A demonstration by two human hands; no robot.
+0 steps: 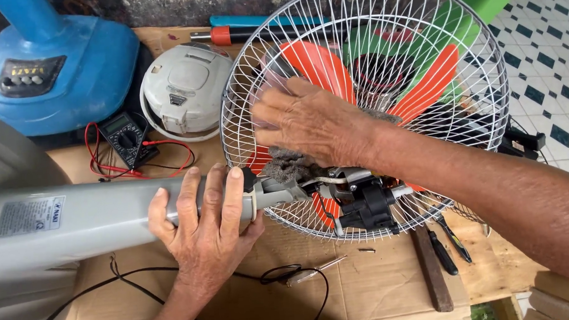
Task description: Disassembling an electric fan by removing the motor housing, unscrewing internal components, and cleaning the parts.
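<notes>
A grey fan stand tube [97,220] lies across the cardboard, and my left hand [202,229] is wrapped around its end near the neck joint. My right hand [311,124] lies flat on the white wire fan guard [477,90], pressing a grey rag [288,167] against the motor area. Orange fan blades [316,64] show through the guard. The black motor and gear parts [368,207] sit exposed just below my right wrist.
A blue fan base [73,73] and a white round motor cover [184,88] stand at the back left. A black multimeter [125,137] with red leads lies beside them. Screwdrivers [448,246], a wooden handle [432,271] and a black cable [301,282] rest on the cardboard [377,289].
</notes>
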